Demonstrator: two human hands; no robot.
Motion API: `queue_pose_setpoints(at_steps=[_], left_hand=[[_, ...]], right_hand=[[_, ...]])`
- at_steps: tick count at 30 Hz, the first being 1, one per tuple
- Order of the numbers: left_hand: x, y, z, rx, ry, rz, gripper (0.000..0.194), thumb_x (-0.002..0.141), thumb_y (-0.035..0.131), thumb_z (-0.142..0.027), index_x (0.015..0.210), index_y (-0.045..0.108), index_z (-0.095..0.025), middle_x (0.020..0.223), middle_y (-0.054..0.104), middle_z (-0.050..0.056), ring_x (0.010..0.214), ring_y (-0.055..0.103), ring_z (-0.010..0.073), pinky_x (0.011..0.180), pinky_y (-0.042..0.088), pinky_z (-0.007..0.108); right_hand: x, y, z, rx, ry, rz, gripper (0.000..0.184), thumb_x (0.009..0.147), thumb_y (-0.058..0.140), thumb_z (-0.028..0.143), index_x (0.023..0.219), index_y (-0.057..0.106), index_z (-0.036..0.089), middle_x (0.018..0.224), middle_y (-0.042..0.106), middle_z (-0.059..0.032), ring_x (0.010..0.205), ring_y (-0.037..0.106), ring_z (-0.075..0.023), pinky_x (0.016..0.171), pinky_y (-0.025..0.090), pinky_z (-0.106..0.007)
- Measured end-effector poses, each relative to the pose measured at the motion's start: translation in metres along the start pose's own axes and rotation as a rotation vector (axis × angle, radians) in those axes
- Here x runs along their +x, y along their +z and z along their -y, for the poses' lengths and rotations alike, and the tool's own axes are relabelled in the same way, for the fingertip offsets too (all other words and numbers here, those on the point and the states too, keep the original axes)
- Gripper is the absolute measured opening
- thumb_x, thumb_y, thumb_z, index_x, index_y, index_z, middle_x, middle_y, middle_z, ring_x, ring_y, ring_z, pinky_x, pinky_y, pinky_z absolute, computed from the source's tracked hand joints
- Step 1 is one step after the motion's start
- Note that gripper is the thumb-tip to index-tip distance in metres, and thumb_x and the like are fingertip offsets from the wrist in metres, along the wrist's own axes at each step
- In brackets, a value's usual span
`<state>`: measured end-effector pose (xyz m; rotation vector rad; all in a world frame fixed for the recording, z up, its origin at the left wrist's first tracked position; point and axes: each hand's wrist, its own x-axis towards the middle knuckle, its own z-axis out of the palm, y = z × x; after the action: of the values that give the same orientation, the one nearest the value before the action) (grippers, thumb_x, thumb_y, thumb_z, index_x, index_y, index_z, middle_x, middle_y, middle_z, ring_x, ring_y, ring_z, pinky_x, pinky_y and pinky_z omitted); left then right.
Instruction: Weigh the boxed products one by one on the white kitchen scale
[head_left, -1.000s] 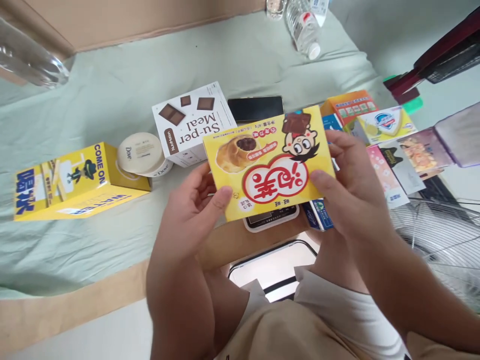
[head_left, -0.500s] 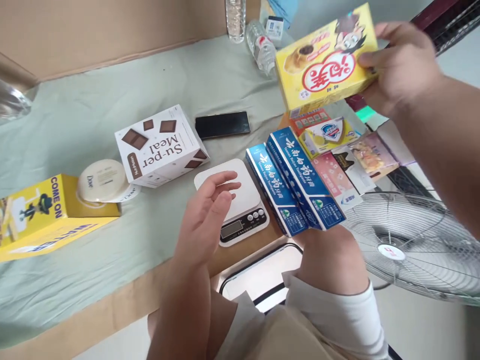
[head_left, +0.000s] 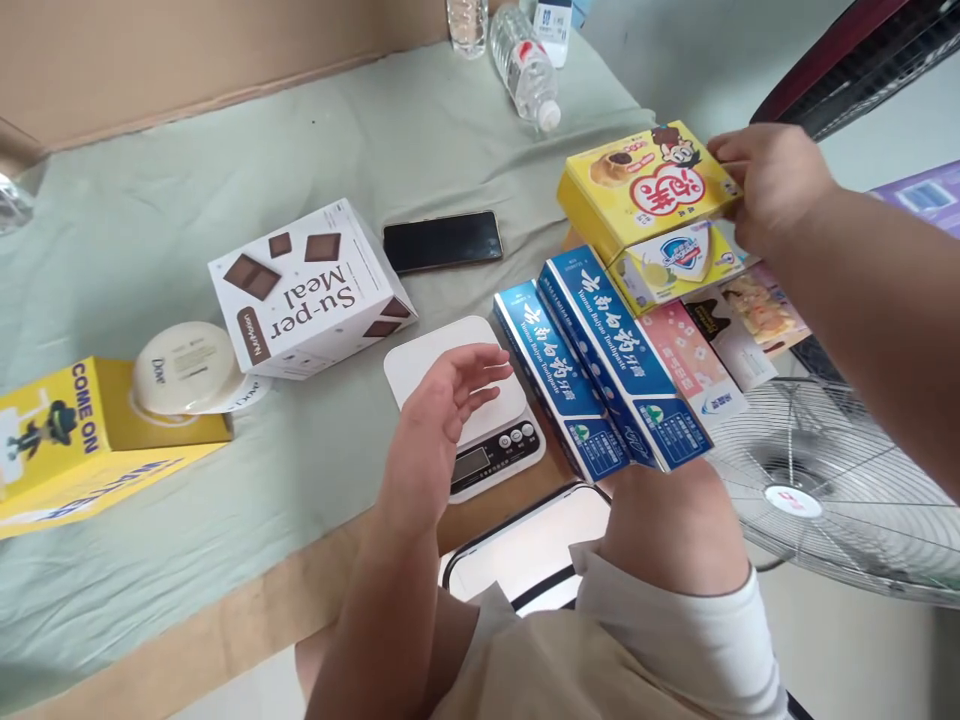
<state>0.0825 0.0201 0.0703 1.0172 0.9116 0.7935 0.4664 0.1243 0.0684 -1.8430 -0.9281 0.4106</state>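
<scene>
My right hand (head_left: 772, 180) grips the right end of a yellow snack box (head_left: 611, 215) with a cartoon figure and red-and-white lettering. That box is just over or on a yellow soap box (head_left: 679, 262); whether they touch I cannot tell. Over a white kitchen scale (head_left: 420, 360) my left hand (head_left: 454, 400) hovers, fingers stretched out and nothing in them. Two blue toothpaste boxes (head_left: 555, 385) (head_left: 626, 360) lie side by side right of the scale. Beyond them are a pink packet (head_left: 694, 365) and a box with a dark label (head_left: 724, 340).
A black phone (head_left: 442, 241) lies behind the scale. To the left stand a white Su-per Meal box (head_left: 307, 290), a round Dove container (head_left: 187, 365) and a yellow box (head_left: 90, 430). Plastic bottles (head_left: 523, 65) are at the back. A fan (head_left: 795, 500) stands at the right.
My right hand has lowered the yellow snack box from the air down to the soap box. My left hand has shifted slightly right above the scale.
</scene>
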Motion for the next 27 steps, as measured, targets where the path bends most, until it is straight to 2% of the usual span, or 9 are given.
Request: queue_pose_setpoints(at_steps=[2,4,6,7,11,14,19,21,27], left_hand=[[-0.001,-0.004,-0.004,-0.005,0.017,-0.047,0.051,0.092,0.049,-0.068,0.113,0.069,-0.026,0.127,0.075,0.007,0.124,0.069,0.0273,0.109,0.057,0.041],[-0.003,-0.012,-0.008,-0.005,0.048,-0.101,0.051,0.090,0.052,-0.069,0.111,0.069,-0.026,0.127,0.075,0.007,0.123,0.069,0.0271,0.107,0.057,0.041],[-0.004,-0.026,-0.010,-0.001,0.080,-0.176,0.049,0.089,0.054,-0.069,0.109,0.068,-0.027,0.127,0.074,0.007,0.123,0.069,0.0275,0.108,0.057,0.042],[-0.005,-0.034,-0.010,0.007,0.101,-0.225,0.047,0.089,0.054,-0.068,0.108,0.067,-0.027,0.126,0.074,0.007,0.124,0.068,0.0277,0.109,0.056,0.043],[-0.005,-0.076,-0.003,0.222,0.269,-0.568,0.036,0.093,0.054,-0.055,0.108,0.066,-0.026,0.127,0.069,0.005,0.136,0.058,0.0274,0.123,0.045,0.045],[-0.002,-0.103,0.007,0.423,0.385,-0.762,0.040,0.095,0.053,-0.053,0.123,0.061,-0.025,0.144,0.059,0.006,0.150,0.045,0.0264,0.134,0.031,0.043],[0.002,-0.117,0.011,0.390,0.346,-0.615,0.057,0.100,0.045,-0.061,0.147,0.044,-0.029,0.169,0.041,0.004,0.165,0.027,0.0217,0.139,0.023,0.040],[0.001,-0.115,0.008,0.346,0.336,-0.546,0.061,0.101,0.043,-0.062,0.151,0.039,-0.028,0.172,0.036,0.004,0.167,0.021,0.0215,0.139,0.020,0.040],[-0.003,-0.109,-0.001,0.268,0.344,-0.534,0.058,0.101,0.043,-0.061,0.148,0.039,-0.028,0.171,0.036,0.005,0.163,0.030,0.0209,0.136,0.025,0.035]], right_hand=[[-0.016,-0.005,0.023,-0.040,0.084,-0.112,0.006,0.085,0.058,0.019,0.080,0.062,0.019,0.093,0.073,-0.0073,0.095,0.067,-0.0189,0.088,0.051,-0.045],[-0.042,-0.004,0.054,-0.047,0.027,-0.137,0.009,0.083,0.061,0.016,0.087,0.066,0.022,0.105,0.075,-0.0048,0.108,0.065,-0.0194,0.098,0.047,-0.046],[-0.077,0.008,0.083,-0.017,-0.079,-0.023,0.011,0.084,0.061,0.017,0.086,0.068,0.025,0.107,0.076,-0.0008,0.108,0.065,-0.0195,0.102,0.045,-0.048],[-0.096,0.019,0.094,-0.004,-0.133,0.116,0.015,0.084,0.058,0.015,0.089,0.069,0.025,0.107,0.076,0.0008,0.111,0.065,-0.0190,0.106,0.044,-0.050],[-0.161,0.091,0.119,-0.012,-0.169,0.509,0.019,0.086,0.065,0.019,0.104,0.071,0.022,0.112,0.075,-0.0011,0.114,0.066,-0.0199,0.122,0.042,-0.051],[-0.184,0.154,0.123,-0.063,-0.115,0.666,0.023,0.082,0.070,0.020,0.105,0.069,0.022,0.117,0.072,-0.0052,0.117,0.066,-0.0255,0.117,0.048,-0.056],[-0.187,0.216,0.112,-0.032,0.183,0.724,0.021,0.082,0.069,0.026,0.102,0.063,0.026,0.112,0.071,-0.0048,0.106,0.065,-0.0266,0.113,0.050,-0.065],[-0.185,0.223,0.109,0.008,0.250,0.724,0.019,0.083,0.069,0.033,0.099,0.062,0.027,0.113,0.070,-0.0046,0.106,0.065,-0.0262,0.113,0.049,-0.066],[-0.186,0.227,0.117,0.156,0.449,0.767,0.025,0.085,0.070,0.042,0.104,0.064,0.026,0.105,0.072,-0.0062,0.098,0.067,-0.0255,0.102,0.059,-0.057]])
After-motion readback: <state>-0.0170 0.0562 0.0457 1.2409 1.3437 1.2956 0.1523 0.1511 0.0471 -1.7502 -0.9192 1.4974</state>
